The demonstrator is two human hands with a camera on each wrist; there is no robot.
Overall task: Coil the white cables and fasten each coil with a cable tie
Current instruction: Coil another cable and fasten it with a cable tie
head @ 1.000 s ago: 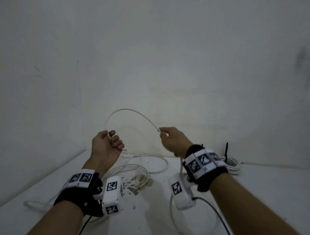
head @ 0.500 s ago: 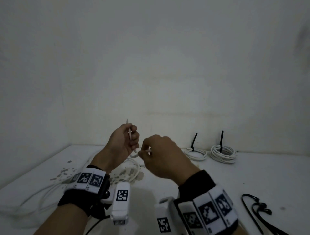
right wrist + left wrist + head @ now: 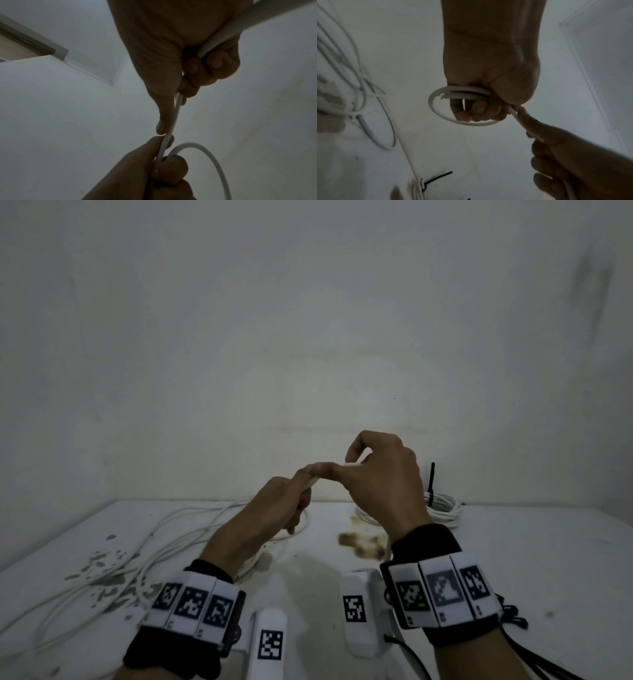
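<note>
hands [image 3: 383,484] higher, white cable [image 3: 436,108] newly looped

Two hands are working: left hand [image 3: 284,501], right hand [image 3: 383,481]. One tied coil [image 3: 442,506] is lying at one o'clock.

We see a white tabletop [image 3: 548,559] w/ brown stains [image 3: 363,544] – loose white cables [image 3: 164,542] sprawl at left, a tied coil [image 3: 442,508] sits far right by the wall.
</note>
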